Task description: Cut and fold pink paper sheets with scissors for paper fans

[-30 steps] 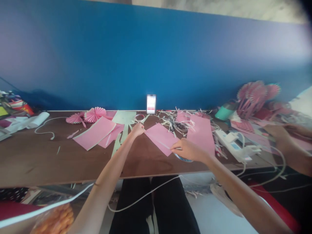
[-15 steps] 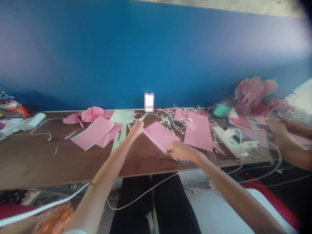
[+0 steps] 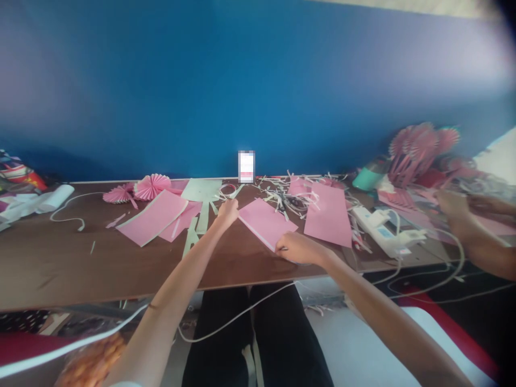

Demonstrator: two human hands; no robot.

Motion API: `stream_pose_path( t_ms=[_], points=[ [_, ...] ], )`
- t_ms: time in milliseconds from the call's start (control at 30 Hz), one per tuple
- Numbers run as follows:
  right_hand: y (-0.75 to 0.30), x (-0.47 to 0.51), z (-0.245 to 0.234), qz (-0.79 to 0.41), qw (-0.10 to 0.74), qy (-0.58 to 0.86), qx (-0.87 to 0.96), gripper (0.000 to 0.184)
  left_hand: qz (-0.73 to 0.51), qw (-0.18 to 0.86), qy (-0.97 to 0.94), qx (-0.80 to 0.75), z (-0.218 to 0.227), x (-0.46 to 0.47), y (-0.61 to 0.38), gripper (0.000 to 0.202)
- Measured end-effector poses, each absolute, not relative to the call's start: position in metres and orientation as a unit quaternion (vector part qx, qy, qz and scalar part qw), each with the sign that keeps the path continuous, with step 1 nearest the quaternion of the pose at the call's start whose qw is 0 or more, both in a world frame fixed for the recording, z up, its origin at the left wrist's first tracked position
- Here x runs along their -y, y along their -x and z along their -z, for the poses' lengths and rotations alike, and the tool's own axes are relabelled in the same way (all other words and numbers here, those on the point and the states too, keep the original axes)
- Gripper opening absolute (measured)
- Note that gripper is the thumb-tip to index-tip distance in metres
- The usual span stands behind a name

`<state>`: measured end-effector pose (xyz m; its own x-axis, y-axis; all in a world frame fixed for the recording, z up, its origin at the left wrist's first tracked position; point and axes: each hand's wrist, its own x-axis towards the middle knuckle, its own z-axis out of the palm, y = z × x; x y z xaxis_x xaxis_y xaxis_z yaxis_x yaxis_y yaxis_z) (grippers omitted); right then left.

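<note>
"Pink sheet (image 3: 264, 223) dead centre on my feed, flat on the table (image 3: 80, 263), one corner pointing at the near edge. What have the hands got?"

"Right hand (image 3: 300, 249) sits on that near corner, its fingers (image 3: 285, 249) together and lying over the paper's edge. I can't tell from here whether they're clamped on it."

"And the left hand (image 3: 228, 213)?"

"Just beside the sheet's left corner, not on top of it. Its fingers (image 3: 230, 209) are curled together in a tight bunch, and I can't tell if they pinch anything. A pale strip (image 3: 256, 234) runs along the sheet's near-left edge, between the two hands."

"What's around them?"

"Paper scraps (image 3: 288, 200) in a heap on the far side. A second pink sheet (image 3: 328, 215) to the right, a third (image 3: 153, 217) to the left, with a pale green card (image 3: 201, 190) beyond it. Pink paper fans (image 3: 151, 186) at the far left, a power strip (image 3: 381, 231) on the right."

"Anyone else?"

"Another person's hands (image 3: 455, 207), far right, well apart from these two."
</note>
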<state>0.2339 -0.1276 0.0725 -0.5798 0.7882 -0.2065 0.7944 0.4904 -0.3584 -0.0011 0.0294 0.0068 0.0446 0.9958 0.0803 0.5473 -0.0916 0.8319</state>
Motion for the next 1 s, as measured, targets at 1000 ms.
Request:
stream_pose_path(
  t_ms=[1000],
  points=[
    [-0.229,0.121,-0.07,0.202,0.039,-0.445,-0.872,0.022,-0.181,0.172,-0.736,-0.629,-0.017,-0.012,-0.013,0.014]
  ],
)
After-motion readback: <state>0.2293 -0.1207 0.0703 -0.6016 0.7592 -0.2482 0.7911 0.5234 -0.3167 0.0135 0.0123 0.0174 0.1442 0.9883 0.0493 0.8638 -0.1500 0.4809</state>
